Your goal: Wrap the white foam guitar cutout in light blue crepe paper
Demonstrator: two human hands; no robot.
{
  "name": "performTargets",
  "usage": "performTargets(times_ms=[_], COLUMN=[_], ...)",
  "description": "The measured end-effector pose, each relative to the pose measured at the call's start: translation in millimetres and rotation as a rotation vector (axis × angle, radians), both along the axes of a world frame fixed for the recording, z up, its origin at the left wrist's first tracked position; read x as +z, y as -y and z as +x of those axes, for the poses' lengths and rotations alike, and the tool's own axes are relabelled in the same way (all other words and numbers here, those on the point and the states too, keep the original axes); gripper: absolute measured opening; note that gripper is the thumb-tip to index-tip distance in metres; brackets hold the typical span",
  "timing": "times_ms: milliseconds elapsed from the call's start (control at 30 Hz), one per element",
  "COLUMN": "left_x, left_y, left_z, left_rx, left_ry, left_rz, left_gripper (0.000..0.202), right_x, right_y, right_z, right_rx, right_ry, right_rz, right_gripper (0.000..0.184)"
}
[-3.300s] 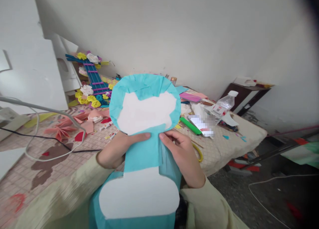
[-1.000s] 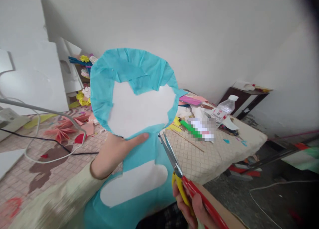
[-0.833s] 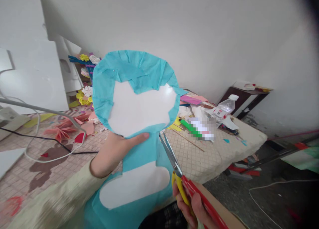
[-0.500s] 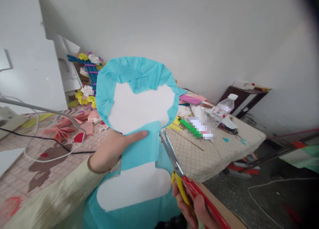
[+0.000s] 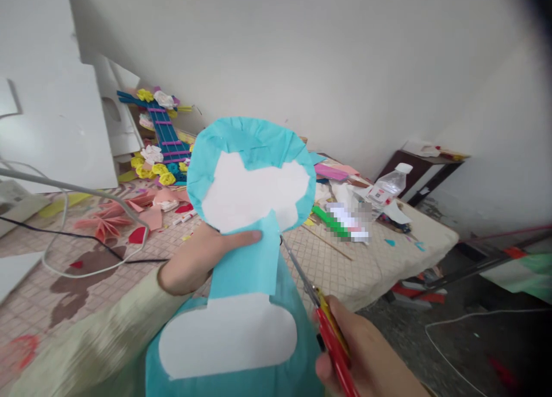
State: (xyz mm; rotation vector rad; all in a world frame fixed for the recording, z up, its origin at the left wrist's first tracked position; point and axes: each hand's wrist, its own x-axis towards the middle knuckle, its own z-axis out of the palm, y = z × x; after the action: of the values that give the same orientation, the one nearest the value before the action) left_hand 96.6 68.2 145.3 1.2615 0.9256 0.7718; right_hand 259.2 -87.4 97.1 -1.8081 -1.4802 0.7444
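With the left hand [image 5: 196,256] gripping one white board cut-out [image 5: 254,198] before the worktop's [image 5: 401,264] near edge and the right hand [image 5: 366,339] wrapped round one pair of scissors [image 5: 311,291], the step seems to be snipping turquoise paper [image 5: 245,262] at its neck, calling for steady blades.

Creased paper [image 5: 252,137], metal blades [image 5: 301,274], plastic handles [image 5: 332,340]

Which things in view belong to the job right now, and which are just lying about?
In use, it seems:
white cutout, in the left hand
blue paper on the cutout
scissors, in the right hand

Apparently just lying about:
plastic bottle
thin stick
folded pink paper
blue stringed craft
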Motion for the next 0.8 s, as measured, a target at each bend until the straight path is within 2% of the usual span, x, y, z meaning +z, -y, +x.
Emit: performTargets(times_ms=[133,233,333,467,633,800], left_x=[-7.4,-14.1,-18.0,-19.9,-24.5,-29.1], left_y=[0,1,2,3,5,9], left_z=[1,3,6,9,13,18], left_rx=[-0.037,-0.053,-0.045,-0.034,-0.023,-0.01], left_ry=[0.076,0.113,0.118,0.124,0.087,0.174], left_rz=[0.013,-0.012,-0.007,0.015,-0.028,-0.106], left_gripper=[0.068,0.069,0.068,0.068,0.072,0.081], right_x=[-4.6,-10.5,-15.1,-20.9,-33.5,-33.5], right_y=[-4,-4,-4,-5,-7,-13], right_z=[7,10,8,5,9,13], right_rx=[0.042,-0.005,-0.036,-0.033,0.03,0.049], right_ry=[0.29,0.329,0.319,0.267,0.095,0.116], right_rz=[-0.165,-0.202,-0.202,-0.102,0.145,0.186], right_gripper=[0.035,0.045,0.044,0.034,0.014,0.011])
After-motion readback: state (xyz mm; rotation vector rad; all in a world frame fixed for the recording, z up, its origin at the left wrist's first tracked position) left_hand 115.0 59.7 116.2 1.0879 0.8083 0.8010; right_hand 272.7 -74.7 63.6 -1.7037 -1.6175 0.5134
